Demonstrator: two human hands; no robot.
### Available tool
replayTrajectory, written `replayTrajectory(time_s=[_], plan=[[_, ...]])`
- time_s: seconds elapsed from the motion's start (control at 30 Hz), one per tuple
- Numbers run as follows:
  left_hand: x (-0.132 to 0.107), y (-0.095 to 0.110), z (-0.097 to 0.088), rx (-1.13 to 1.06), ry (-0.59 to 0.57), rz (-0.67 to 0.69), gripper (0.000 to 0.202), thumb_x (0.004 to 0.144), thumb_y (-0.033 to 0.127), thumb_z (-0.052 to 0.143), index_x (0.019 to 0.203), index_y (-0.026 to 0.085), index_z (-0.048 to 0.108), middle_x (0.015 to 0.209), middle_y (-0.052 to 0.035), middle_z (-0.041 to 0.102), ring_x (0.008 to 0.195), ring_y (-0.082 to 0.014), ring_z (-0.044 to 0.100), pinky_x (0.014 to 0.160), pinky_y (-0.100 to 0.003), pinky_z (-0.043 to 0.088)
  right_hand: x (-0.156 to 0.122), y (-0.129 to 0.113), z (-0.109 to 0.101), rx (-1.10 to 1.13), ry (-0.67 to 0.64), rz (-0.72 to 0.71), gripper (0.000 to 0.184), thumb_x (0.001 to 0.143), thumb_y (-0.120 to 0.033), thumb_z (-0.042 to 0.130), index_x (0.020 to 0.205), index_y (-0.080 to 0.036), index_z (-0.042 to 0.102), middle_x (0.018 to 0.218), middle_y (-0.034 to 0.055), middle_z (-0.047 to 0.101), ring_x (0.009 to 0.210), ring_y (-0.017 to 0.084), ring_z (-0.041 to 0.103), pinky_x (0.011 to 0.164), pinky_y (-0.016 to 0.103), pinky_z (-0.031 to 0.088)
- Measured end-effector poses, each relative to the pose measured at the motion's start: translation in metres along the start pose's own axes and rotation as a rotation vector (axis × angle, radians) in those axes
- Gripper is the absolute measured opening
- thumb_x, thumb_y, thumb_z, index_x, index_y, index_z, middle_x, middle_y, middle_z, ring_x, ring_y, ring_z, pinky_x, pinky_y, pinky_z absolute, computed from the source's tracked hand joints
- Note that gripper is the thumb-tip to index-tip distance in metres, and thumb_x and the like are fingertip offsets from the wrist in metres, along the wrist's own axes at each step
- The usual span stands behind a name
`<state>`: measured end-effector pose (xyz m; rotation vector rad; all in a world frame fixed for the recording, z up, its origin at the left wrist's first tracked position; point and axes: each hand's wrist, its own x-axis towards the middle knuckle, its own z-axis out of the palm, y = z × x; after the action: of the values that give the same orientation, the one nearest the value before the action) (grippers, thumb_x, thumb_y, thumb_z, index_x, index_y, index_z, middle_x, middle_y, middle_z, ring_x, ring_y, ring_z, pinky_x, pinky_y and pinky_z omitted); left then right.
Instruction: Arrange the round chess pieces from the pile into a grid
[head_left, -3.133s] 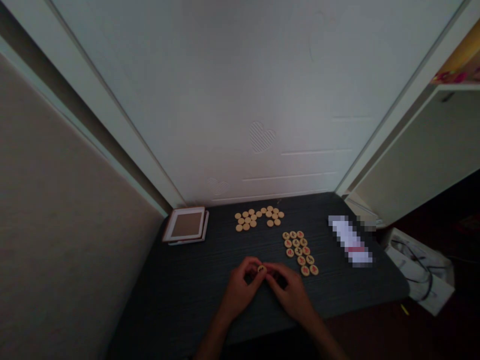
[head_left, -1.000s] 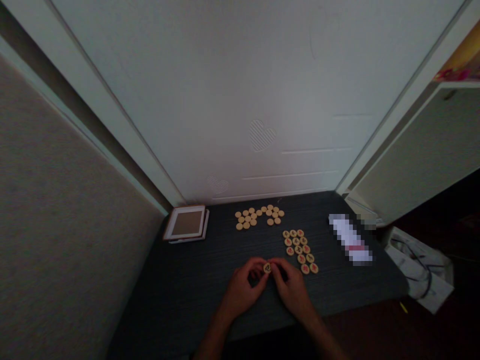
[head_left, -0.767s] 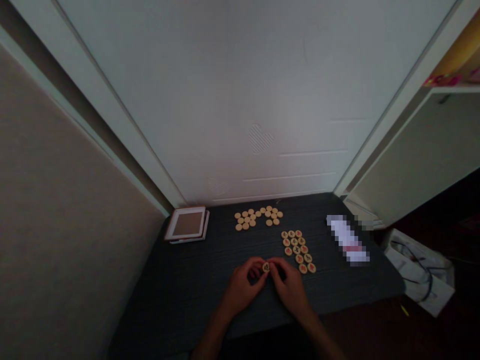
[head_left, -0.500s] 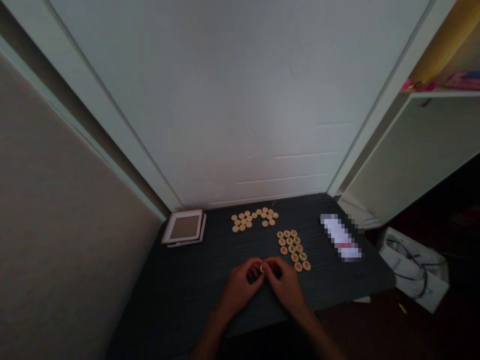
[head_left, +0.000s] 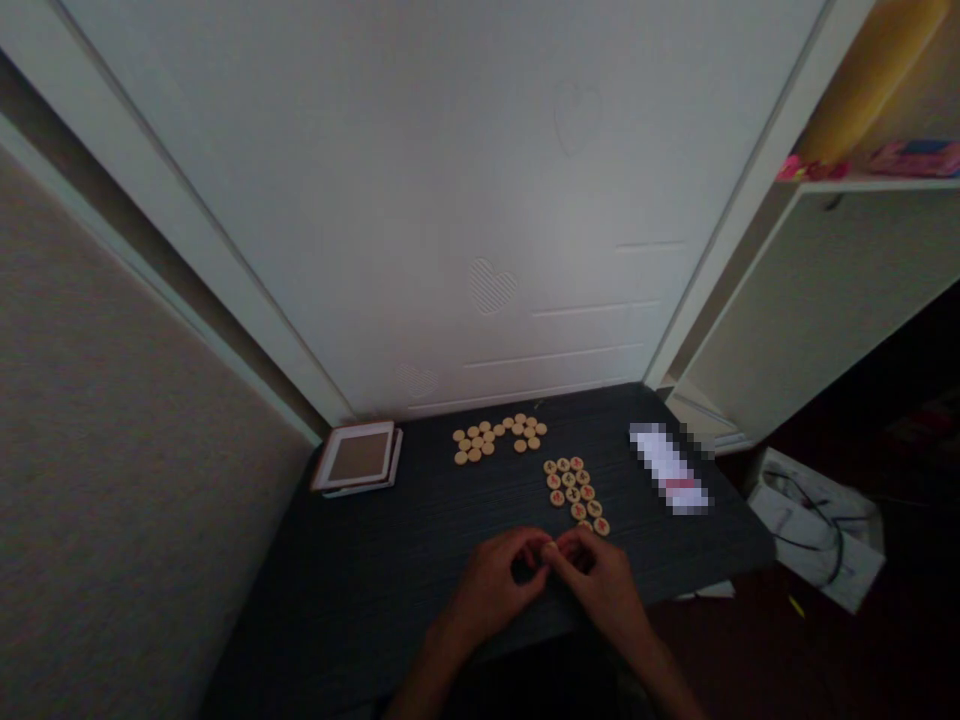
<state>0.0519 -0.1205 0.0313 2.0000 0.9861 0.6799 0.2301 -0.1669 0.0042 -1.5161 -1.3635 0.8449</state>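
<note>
My left hand (head_left: 496,577) and my right hand (head_left: 609,582) meet fingertip to fingertip just above the table's near part. Pinched between them is a small round xiangqi piece (head_left: 548,547), mostly covered by the fingers. Right beyond my hands lie face-up xiangqi pieces (head_left: 573,494) in short rows, marked with red or dark characters. The lowest of these is partly hidden behind my right hand. Farther back, a loose cluster of plain-looking pale pieces (head_left: 477,442) lies with no characters visible.
The dark table (head_left: 360,560) stands against a white panel (head_left: 420,200). A stack of framed flat boxes (head_left: 361,455) lies at its back left. On the right is a pixelated white object (head_left: 670,468). A white box with cables (head_left: 817,530) sits beyond the right edge.
Both hands have shifted together to the right and slightly nearer, now overlapping the lowest face-up piece. The held piece is more hidden by the fingers. The camera view has turned slightly.
</note>
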Motion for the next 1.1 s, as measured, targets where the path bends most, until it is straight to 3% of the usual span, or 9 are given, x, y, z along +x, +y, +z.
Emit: replayTrajectory(time_s=[0.17,0.47,0.7,0.93,1.1], plan=[[0.009,0.002,0.008,0.007,-0.021,0.017,0.022,0.087,0.02,0.066,0.108,0.026,0.069,0.097,0.0007,0.074,0.085,-0.0164,0.067,0.081,-0.027,0.052,0.0,0.011,-0.025,-0.042,0.021,-0.034,0.035,0.094,-0.053,0.057,0.093,-0.023,0.075,0.088,0.0058,0.078,0.08,0.023,0.074,0.071,0.028,0.056],[0.033,-0.003,0.012,0.234,0.03,0.071,0.021,0.088,0.024,0.069,0.108,0.028,0.07,0.098,-0.0013,0.072,0.093,-0.0212,0.065,0.09,-0.037,0.05,0.028,0.053,-0.069,-0.195,0.301,-0.035,0.037,0.095,-0.052,0.055,0.102,-0.021,0.073,0.097,0.0083,0.078,0.083,0.025,0.073,0.075,0.034,0.058],[0.043,-0.011,0.014,0.36,-0.025,0.092,0.02,0.09,0.026,0.068,0.11,0.029,0.069,0.108,-0.0008,0.072,0.105,-0.0234,0.062,0.103,-0.045,0.041,0.038,0.065,-0.074,-0.287,0.296,-0.059,0.032,0.096,-0.045,0.056,0.105,-0.02,0.073,0.098,0.0078,0.077,0.083,0.024,0.073,0.075,0.034,0.057],[0.044,-0.016,0.017,0.35,-0.04,0.058,0.027,0.089,0.025,0.071,0.115,0.029,0.066,0.112,-0.0007,0.07,0.107,-0.0229,0.062,0.1,-0.043,0.041,0.037,0.064,-0.074,-0.272,0.256,-0.025,0.028,0.096,-0.042,0.055,0.105,-0.022,0.073,0.098,0.0063,0.077,0.084,0.023,0.072,0.076,0.033,0.056],[0.046,-0.022,0.021,0.329,-0.024,0.064,0.016,0.092,0.028,0.069,0.108,0.029,0.068,0.11,0.0005,0.072,0.106,-0.022,0.063,0.101,-0.043,0.04,0.036,0.062,-0.074,-0.265,0.246,-0.014,0.029,0.097,-0.042,0.055,0.106,-0.022,0.072,0.099,0.007,0.077,0.086,0.023,0.072,0.077,0.034,0.056]])
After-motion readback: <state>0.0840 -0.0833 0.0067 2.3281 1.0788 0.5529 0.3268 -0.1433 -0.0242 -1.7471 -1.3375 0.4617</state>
